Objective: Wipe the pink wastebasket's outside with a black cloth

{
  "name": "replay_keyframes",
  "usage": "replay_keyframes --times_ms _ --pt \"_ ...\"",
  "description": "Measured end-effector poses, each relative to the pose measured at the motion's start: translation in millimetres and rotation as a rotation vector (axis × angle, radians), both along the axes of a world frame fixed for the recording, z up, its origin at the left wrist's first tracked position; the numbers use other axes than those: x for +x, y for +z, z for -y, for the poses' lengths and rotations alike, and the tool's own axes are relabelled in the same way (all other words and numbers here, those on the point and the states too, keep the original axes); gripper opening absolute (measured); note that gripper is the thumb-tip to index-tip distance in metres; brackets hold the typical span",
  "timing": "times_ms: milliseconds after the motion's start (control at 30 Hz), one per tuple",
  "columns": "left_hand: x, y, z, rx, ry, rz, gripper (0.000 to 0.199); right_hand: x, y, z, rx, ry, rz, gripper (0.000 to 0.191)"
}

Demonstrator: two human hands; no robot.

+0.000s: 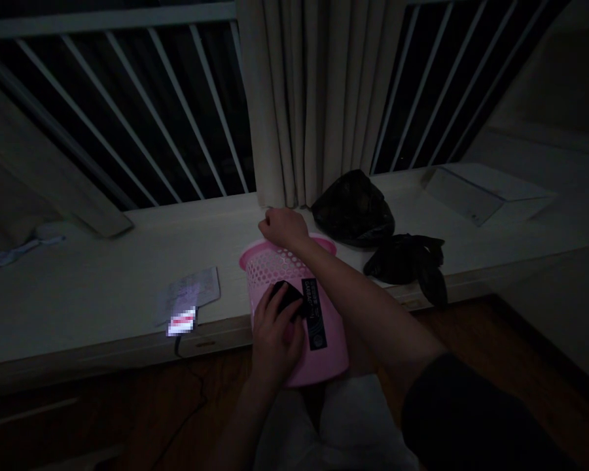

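A pink bin (321, 366) stands against the window ledge's (142, 261) six o'clock edge, its interior hidden; the left hand (275, 337) grips a black bundle (285, 294) outside it. The right hand (285, 227) closes fist-like at its twelve o'clock rim, with black bags (354, 209) toward one and two.

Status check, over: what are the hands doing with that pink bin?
Left hand holding black bundle against pink garbage bin. Right hand fisted at its rim. Black plastic bags close by, on ledge.
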State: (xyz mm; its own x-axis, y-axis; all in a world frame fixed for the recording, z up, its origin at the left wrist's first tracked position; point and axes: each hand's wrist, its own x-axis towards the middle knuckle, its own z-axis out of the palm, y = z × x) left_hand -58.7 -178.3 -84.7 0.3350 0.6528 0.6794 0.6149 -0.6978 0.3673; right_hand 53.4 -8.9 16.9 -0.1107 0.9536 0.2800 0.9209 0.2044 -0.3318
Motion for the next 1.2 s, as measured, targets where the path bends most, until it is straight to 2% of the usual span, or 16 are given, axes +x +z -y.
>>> replay_keyframes --times_ms 600,800,867,1033,1133,1200 --pt "8.8 2.2 3.6 -0.023 -0.002 0.041 0.03 9.8 -1.8 2.1 0.017 -0.066 0.03 0.036" --pt "8.7 -0.4 2.2 -0.04 0.084 0.094 0.031 9.7 -2.8 1.3 0.03 -0.073 0.015 0.036" --pt "8.1 0.5 1.8 -0.039 0.096 0.073 0.033 9.3 -3.0 0.9 0.037 -0.072 0.015 0.035" --pt "7.9 4.1 2.7 -0.026 -0.045 -0.071 0.032 9.9 -2.5 -0.4 0.008 -0.046 0.034 0.035" --pt "9.1 4.9 3.3 -0.039 0.044 -0.037 0.031 11.7 -1.4 -1.5 -0.033 -0.015 0.047 0.035" --pt "9.6 6.3 2.4 -0.033 0.029 -0.044 0.032 13.4 -0.9 -2.5 -0.065 0.0 0.055 0.035"
